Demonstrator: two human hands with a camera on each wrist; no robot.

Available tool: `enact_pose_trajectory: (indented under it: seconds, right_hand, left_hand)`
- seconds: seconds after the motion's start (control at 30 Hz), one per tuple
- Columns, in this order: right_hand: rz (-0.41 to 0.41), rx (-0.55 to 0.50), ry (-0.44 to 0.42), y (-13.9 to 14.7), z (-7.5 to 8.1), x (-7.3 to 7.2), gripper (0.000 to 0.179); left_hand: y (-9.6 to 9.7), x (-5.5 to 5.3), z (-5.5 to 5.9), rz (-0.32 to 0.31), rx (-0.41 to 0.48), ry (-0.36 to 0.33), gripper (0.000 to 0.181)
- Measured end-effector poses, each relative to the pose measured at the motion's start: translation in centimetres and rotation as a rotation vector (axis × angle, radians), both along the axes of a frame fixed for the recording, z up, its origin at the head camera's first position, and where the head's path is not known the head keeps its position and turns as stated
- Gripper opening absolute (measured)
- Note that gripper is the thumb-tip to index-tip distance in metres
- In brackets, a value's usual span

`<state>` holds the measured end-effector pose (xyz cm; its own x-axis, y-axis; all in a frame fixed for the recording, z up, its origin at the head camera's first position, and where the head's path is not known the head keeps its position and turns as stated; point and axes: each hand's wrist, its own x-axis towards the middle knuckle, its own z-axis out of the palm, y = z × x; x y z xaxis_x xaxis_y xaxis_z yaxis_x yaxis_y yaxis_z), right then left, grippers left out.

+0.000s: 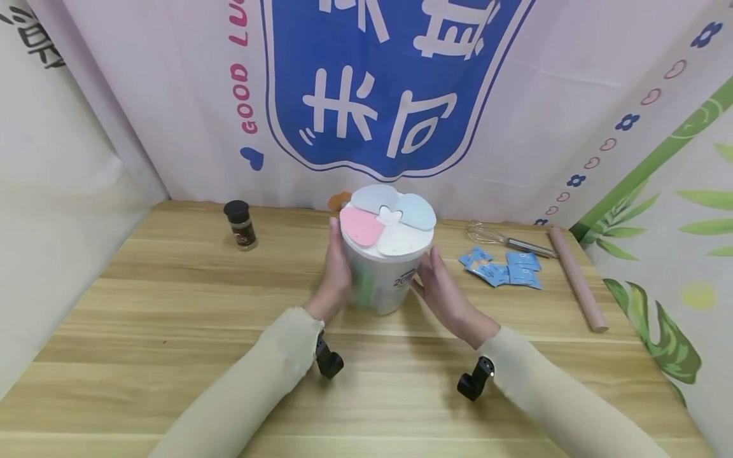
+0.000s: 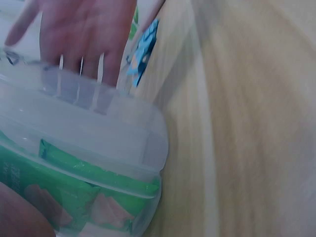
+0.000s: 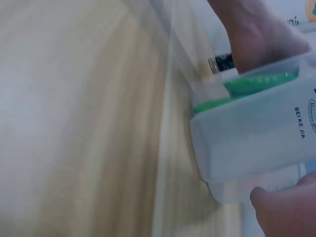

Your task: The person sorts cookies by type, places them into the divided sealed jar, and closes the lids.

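- Standing upright in the head view, the petal-lidded canister is sitting between the left hand at nine o'clock and the right hand at four, straight fingers pressing its sides. The lid is covering it; blue sachets are lying outside at three o'clock.
- Left wrist view: green packets are occupying its inside.
- Right wrist view: the canister is standing on or just off the table; whether any setting-down is remaining, I cannot tell.

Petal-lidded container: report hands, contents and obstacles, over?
Left hand and right hand against opposite sides of the container. Container upright, lid on, green packets inside. Blue packets to its right, touching neither hand.
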<state>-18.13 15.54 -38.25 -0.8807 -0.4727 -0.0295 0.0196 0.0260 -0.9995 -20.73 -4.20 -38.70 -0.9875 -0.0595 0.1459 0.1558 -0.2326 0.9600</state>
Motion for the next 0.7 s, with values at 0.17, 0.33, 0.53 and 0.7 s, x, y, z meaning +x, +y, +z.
enact_pose_trajectory:
  seconds: [0.17, 0.33, 0.53, 0.7]
  right_hand:
    - [-0.01, 0.058, 0.013, 0.0, -0.1, 1.3, 0.09]
    - [-0.009, 0.079, 0.021, -0.4, -0.1, 2.2, 0.088]
    - [0.017, 0.064, 0.035, -0.4, -0.1, 3.0, 0.083]
    - [0.011, 0.058, 0.039, -0.4, -0.3, 3.3, 0.083]
  left_hand:
    - [-0.6, -1.4, -0.1, -0.048, 0.008, -0.029, 0.077]
    - [-1.4, -1.9, 0.1, -0.103, 0.008, -0.07, 0.084]
    - [-1.9, -2.2, 0.3, -0.128, 0.009, -0.062, 0.08]
    - [-1.9, -2.4, 0.2, -0.128, -0.003, -0.068, 0.08]
